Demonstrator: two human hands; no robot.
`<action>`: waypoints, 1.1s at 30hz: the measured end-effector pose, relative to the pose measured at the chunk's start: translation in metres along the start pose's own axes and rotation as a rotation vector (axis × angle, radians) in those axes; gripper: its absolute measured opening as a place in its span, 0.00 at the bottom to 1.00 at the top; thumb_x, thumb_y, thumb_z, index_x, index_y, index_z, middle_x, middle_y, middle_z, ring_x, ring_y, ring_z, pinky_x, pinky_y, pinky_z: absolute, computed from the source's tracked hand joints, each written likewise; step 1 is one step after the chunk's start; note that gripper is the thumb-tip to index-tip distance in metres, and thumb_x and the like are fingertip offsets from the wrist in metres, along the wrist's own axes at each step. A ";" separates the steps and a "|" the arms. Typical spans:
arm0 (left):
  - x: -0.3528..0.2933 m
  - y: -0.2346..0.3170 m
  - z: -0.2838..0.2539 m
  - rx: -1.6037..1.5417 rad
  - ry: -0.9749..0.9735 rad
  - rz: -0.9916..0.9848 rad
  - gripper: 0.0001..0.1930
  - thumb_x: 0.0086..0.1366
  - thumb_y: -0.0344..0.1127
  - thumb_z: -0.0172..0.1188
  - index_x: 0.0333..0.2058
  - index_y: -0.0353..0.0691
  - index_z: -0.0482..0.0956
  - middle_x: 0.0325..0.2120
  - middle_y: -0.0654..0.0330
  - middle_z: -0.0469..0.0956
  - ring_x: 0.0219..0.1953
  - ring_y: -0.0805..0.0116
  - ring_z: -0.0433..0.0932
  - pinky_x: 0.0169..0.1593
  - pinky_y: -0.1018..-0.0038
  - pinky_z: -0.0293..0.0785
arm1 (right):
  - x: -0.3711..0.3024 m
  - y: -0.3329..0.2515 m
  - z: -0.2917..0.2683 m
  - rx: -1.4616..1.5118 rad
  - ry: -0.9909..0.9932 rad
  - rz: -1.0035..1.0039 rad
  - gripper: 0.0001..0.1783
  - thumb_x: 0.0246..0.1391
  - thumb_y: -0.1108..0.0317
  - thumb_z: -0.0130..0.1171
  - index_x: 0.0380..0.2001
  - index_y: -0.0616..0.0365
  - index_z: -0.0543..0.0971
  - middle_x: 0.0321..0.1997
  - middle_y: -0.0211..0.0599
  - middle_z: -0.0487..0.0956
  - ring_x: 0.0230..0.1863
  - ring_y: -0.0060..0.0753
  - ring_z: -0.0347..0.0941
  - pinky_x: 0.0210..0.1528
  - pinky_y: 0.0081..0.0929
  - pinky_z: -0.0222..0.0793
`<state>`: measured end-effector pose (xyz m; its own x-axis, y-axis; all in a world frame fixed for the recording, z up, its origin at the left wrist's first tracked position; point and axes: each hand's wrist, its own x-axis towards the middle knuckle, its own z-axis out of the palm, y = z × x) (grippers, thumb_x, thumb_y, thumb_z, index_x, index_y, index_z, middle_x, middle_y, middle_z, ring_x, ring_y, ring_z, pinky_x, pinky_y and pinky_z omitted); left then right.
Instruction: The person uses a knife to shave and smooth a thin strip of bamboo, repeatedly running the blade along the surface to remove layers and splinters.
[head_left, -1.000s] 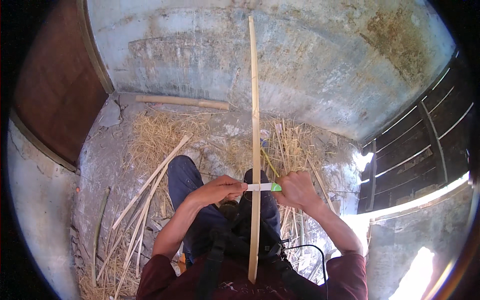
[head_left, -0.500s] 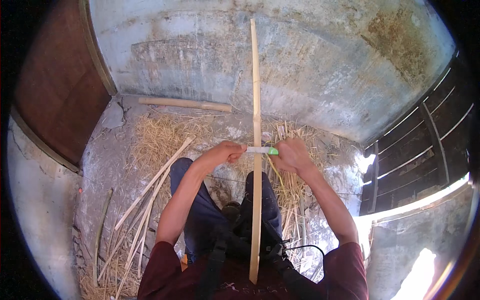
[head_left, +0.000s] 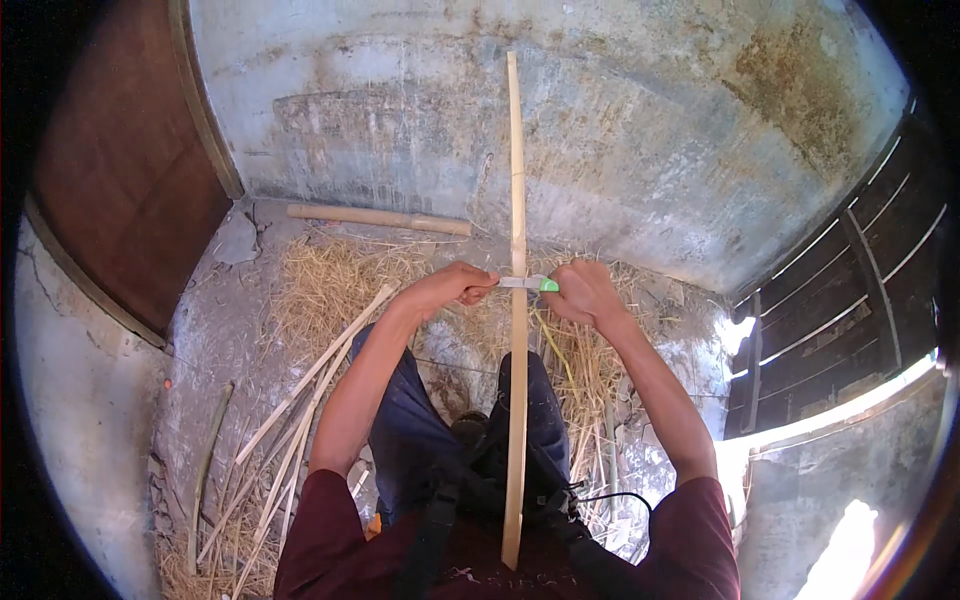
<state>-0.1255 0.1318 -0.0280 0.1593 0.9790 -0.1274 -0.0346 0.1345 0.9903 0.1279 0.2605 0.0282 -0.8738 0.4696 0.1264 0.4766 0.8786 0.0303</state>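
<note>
A long pale bamboo strip [head_left: 517, 370] runs lengthwise from my torso out past my knees toward the wall. Across it lies a knife [head_left: 521, 283] with a light blade and a green handle. My right hand [head_left: 585, 292] is closed round the handle, to the right of the strip. My left hand [head_left: 461, 286] pinches the blade's tip end on the left side, fingers curled. The blade rests on or just above the strip's face; I cannot tell which edge touches. My knees [head_left: 540, 390] sit on both sides beneath, the right one under the strip.
Several split bamboo strips [head_left: 300, 420] lean and lie at my left. Straw-like shavings [head_left: 340, 270] cover the floor on both sides. A thick bamboo pole [head_left: 380, 219] lies along the base of the stained wall [head_left: 420, 120]. A green stick [head_left: 207, 470] lies far left.
Both hands and the knife have moved slightly away from me along the strip. The strip's far end has dipped a little in view, and the whole view has shifted slightly.
</note>
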 end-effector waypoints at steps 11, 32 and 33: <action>0.021 0.002 -0.015 0.008 0.029 0.003 0.26 0.81 0.47 0.57 0.21 0.48 0.65 0.19 0.73 0.56 0.25 0.75 0.52 0.33 0.71 0.52 | 0.023 0.012 0.013 0.009 0.050 0.038 0.23 0.54 0.51 0.62 0.22 0.63 0.85 0.24 0.60 0.83 0.30 0.63 0.85 0.35 0.55 0.80; 0.025 0.016 -0.020 0.129 0.092 0.023 0.27 0.80 0.50 0.59 0.20 0.49 0.64 0.20 0.73 0.59 0.26 0.75 0.53 0.33 0.72 0.52 | 0.039 0.032 0.030 -0.103 0.267 -0.059 0.18 0.52 0.51 0.63 0.24 0.54 0.87 0.24 0.54 0.84 0.28 0.58 0.85 0.32 0.51 0.80; 0.024 0.016 -0.022 0.129 0.079 0.035 0.27 0.80 0.50 0.59 0.20 0.49 0.63 0.20 0.73 0.59 0.26 0.75 0.53 0.33 0.71 0.52 | 0.040 0.030 0.028 -0.111 0.283 -0.061 0.17 0.52 0.52 0.63 0.24 0.54 0.87 0.23 0.54 0.84 0.27 0.57 0.85 0.32 0.50 0.80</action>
<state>-0.1435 0.1607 -0.0160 0.0822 0.9924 -0.0919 0.0892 0.0845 0.9924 0.1043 0.3078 0.0067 -0.8468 0.3595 0.3920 0.4452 0.8823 0.1526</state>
